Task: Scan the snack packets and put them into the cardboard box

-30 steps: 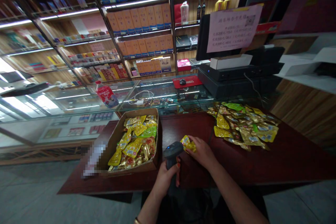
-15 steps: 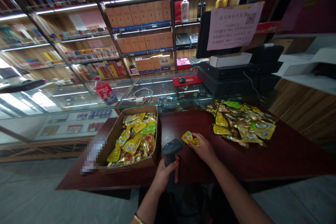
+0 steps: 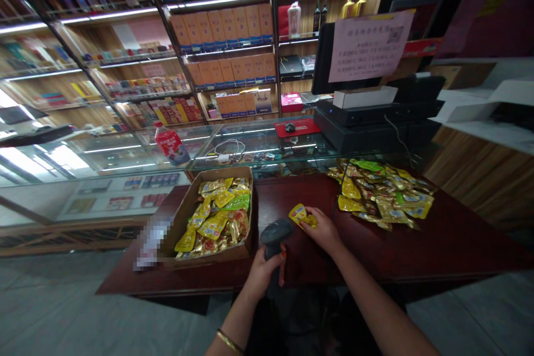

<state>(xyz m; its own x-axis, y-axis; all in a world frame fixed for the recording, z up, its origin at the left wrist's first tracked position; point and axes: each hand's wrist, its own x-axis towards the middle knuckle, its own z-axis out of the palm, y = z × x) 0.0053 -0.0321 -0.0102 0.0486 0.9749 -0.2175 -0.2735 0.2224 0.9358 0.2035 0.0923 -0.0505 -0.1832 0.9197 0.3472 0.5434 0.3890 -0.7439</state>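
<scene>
My left hand [image 3: 267,268] is wrapped round the handle of a dark barcode scanner [image 3: 275,231], whose head points toward the right. Just right of it, my right hand [image 3: 324,231] grips a small yellow snack packet [image 3: 301,216] above the dark red table. The packet's printed front is partly covered by my fingers. On the left stands an open cardboard box [image 3: 252,217] with many yellow, gold and green packets in it. A loose pile of similar packets [image 3: 386,194] lies at the right of the table [image 3: 450,239].
Behind the table runs a glass counter [image 3: 200,144] with a red-labelled bottle [image 3: 171,144], a white cable [image 3: 227,150] and a mouse [image 3: 290,127] on a red mat. A monitor [image 3: 324,61] bearing a pink paper sign stands at the back right. A dark cord hangs beside the packet pile.
The view has shifted slightly. The scanner's blue light showed before and does not show now. Both hands keep their holds, with the packet and scanner almost where they were.
</scene>
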